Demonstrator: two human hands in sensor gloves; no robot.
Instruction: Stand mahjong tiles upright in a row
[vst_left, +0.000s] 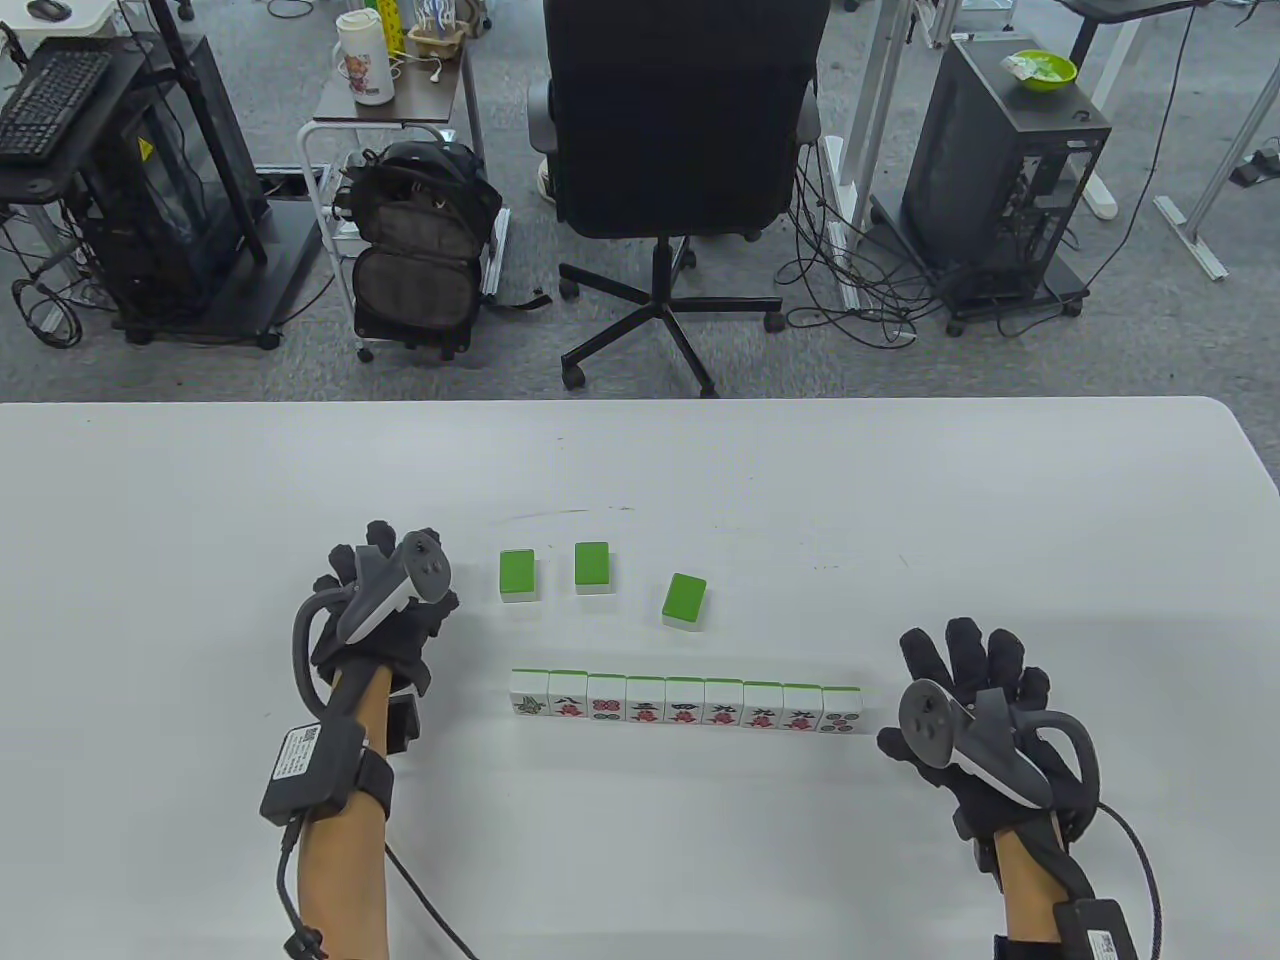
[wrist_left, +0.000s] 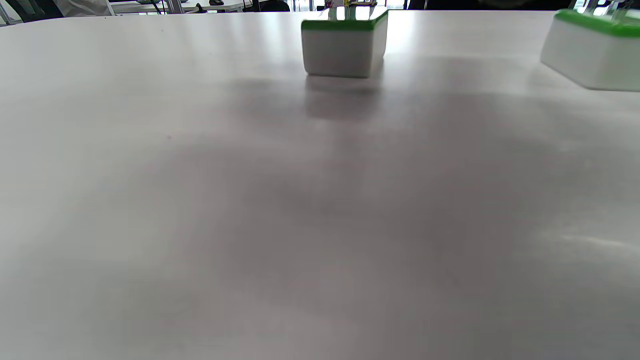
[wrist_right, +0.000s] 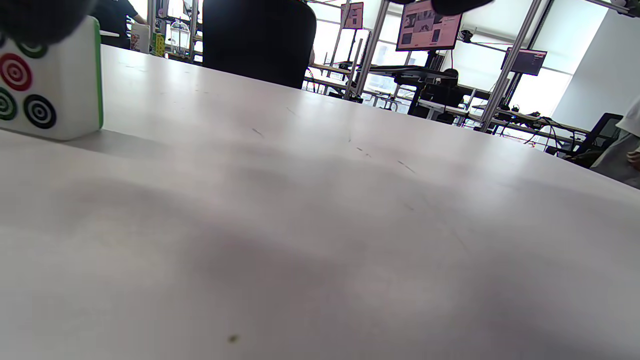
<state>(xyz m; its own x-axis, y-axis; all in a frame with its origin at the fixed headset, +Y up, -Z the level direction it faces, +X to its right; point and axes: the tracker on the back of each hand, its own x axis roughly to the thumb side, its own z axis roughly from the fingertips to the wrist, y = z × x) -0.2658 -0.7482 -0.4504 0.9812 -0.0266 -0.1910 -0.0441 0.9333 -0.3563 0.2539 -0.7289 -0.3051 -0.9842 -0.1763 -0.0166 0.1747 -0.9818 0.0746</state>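
Several mahjong tiles stand upright in a row on the white table, faces toward me. Three green-backed tiles lie face down behind the row: one, a second and a third, tilted. My left hand rests on the table left of the lying tiles, holding nothing. My right hand rests with spread fingers just right of the row's end, holding nothing. The left wrist view shows two lying tiles. The right wrist view shows the row's end tile.
A black office chair, a backpack, a cart and computer towers stand on the floor beyond the table's far edge.
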